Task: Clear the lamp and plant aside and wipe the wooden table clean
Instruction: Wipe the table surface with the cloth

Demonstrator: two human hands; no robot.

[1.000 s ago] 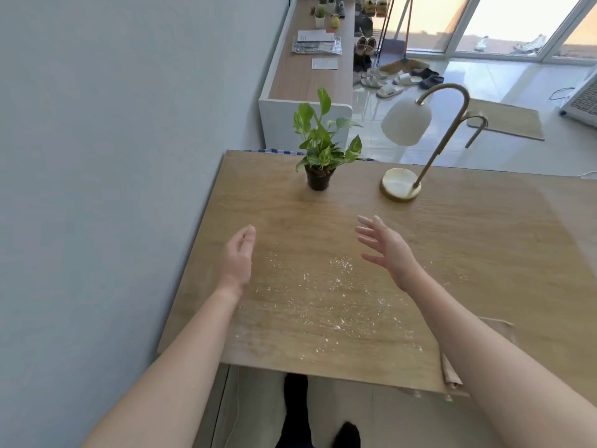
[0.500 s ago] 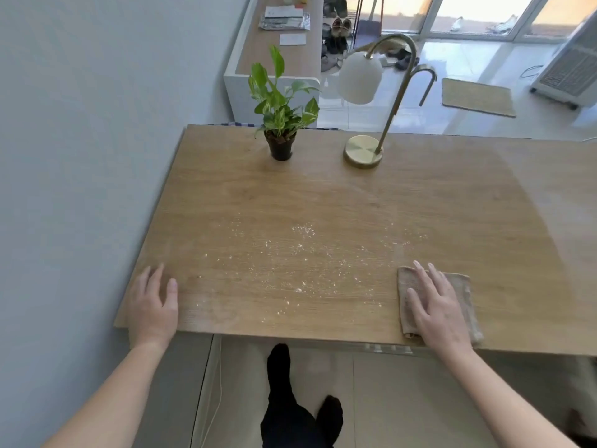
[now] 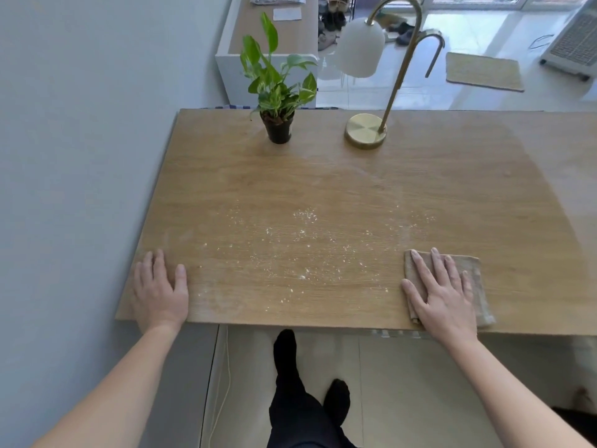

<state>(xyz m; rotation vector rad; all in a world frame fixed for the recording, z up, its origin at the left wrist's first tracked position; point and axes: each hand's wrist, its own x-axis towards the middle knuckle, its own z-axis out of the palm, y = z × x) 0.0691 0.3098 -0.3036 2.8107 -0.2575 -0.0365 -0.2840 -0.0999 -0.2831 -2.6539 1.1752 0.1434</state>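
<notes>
From the head camera, the right hand lies flat with straight fingers spread on a folded tan cloth at the near edge of the wooden table. It presses the cloth down and does not clutch it. The left hand rests palm-down and open on the table's near left corner, holding nothing. Between the two hands, and a little beyond them, a scatter of pale crumbs covers the wood. Well beyond both hands, at the far edge, stand the potted plant ahead of the left hand and the brass lamp closer to the right hand's side, near each other but apart. By this look the task has barely begun: neither the lamp nor the plant has been moved aside, and no wiping shows in the crumbs.
</notes>
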